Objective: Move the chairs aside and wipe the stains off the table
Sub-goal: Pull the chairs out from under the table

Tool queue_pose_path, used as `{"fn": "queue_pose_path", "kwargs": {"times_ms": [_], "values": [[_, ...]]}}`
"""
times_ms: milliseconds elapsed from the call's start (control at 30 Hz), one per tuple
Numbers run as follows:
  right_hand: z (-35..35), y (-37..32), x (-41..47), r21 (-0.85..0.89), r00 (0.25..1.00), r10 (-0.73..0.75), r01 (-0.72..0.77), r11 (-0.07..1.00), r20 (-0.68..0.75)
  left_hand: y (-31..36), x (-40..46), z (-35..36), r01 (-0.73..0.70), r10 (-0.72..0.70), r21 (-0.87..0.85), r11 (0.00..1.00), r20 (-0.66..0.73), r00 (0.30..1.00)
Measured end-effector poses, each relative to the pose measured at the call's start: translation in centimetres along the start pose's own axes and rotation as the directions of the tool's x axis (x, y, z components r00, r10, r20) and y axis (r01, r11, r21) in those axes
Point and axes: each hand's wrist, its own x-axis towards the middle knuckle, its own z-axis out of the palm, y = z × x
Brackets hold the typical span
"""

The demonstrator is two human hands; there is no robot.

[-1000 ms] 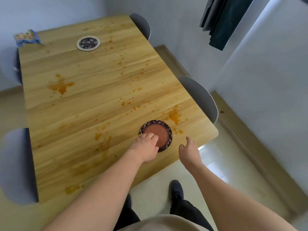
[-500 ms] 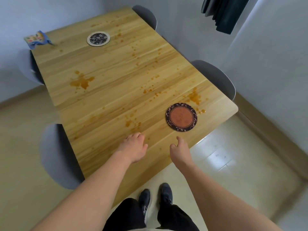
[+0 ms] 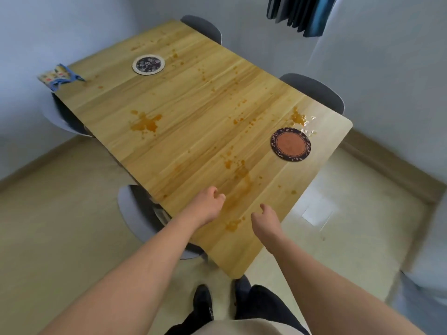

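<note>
1. Nothing of the task is seen to be done yet: all four chairs are tucked against the desk point(image 3: 193, 112), and orange stains point(image 3: 145, 123) are spread across the wood.
2. No cloth is held. The left hand point(image 3: 208, 206) is loosely curled over the near end of the desk and grips nothing; whether it touches the wood cannot be told.
3. The right hand point(image 3: 266, 220) hovers just beside it, fingers relaxed and part-curled, equally unoccupied.
4. A faint smear and a small blot point(image 3: 232, 224) lie between the two hands, almost under them.
5. The nearest chair point(image 3: 135, 213) is found just to the left of the left hand, half hidden under the desk edge; it is judged the likely first one to be pulled out.
6. A second left-side chair point(image 3: 60, 117) and two right-side chairs point(image 3: 314, 90) are well beyond both hands.
7. A folded cloth point(image 3: 58, 76) is seen at the far left corner, well apart from either hand, past the pale-rimmed coaster point(image 3: 148, 64); the dark coaster point(image 3: 290, 144) lies ahead of the right hand.
</note>
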Motion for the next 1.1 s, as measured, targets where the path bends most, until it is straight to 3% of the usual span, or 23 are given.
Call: {"fn": "queue_pose_path", "kwargs": {"times_ms": [167, 367, 500, 600, 700, 767, 833, 900, 967, 1033, 1100], "values": [[2.8, -2.1, -1.5, 0.01, 1.0, -0.006, 0.006, 1.0, 0.006, -3.8, -1.1, -3.3, 0.042, -0.04, 0.055, 0.998, -0.03, 0.999], [9.2, -2.5, -2.8, 0.056, 0.998, 0.048, -0.047, 0.997, -0.031, -9.1, -1.3, -6.2, -0.019, 0.02, 0.115, 0.993, -0.004, 1.0], [13.0, -3.6, -3.7, 0.092, 0.983, 0.116, -0.104, 0.99, -0.139, -12.5, -0.4, -8.2, -0.078, 0.073, 0.144, 0.986, 0.039, 0.997], [17.5, -4.5, -6.5, 0.169, 0.898, 0.292, -0.248, 0.954, -0.329, -16.7, 1.1, -11.0, -0.087, 0.073, 0.205, 0.975, 0.078, 0.994], [20.3, -4.0, -8.9, 0.198, 0.761, 0.469, -0.427, 0.882, -0.449, -19.8, 2.4, -12.7, 0.052, -0.047, 0.07, 0.996, -0.079, 0.996], [21.6, -3.3, -9.1, 0.361, 0.686, 0.624, -0.512, 0.779, -0.374, -21.2, 3.0, -13.4, 0.192, -0.215, -0.159, 0.969, -0.145, 0.966], [22.4, -2.8, -8.8, 0.608, 0.634, 0.756, -0.54, 0.583, -0.162, -22.8, 3.7, -13.3, 0.3, -0.365, -0.389, 0.871, -0.103, 0.925], [23.2, -2.3, -8.1, 0.786, 0.681, 0.723, -0.507, 0.355, 0.113, -24.0, 4.4, -12.5, 0.374, -0.426, -0.573, 0.729, 0.048, 0.903], [23.8, -2.5, -7.6, 0.86, 0.772, 0.582, -0.457, 0.226, 0.257, -25.0, 4.9, -11.8, 0.381, -0.412, -0.68, 0.626, 0.126, 0.903], [24.9, -2.7, -6.3, 0.902, 0.804, 0.517, -0.412, 0.127, 0.295, -26.3, 6.0, -11.0, 0.359, -0.395, -0.715, 0.6, 0.125, 0.91], [25.7, -3.1, -5.2, 0.918, 0.801, 0.531, -0.383, 0.101, 0.275, -27.2, 6.7, -11.1, 0.333, -0.374, -0.733, 0.592, 0.116, 0.92]]}}
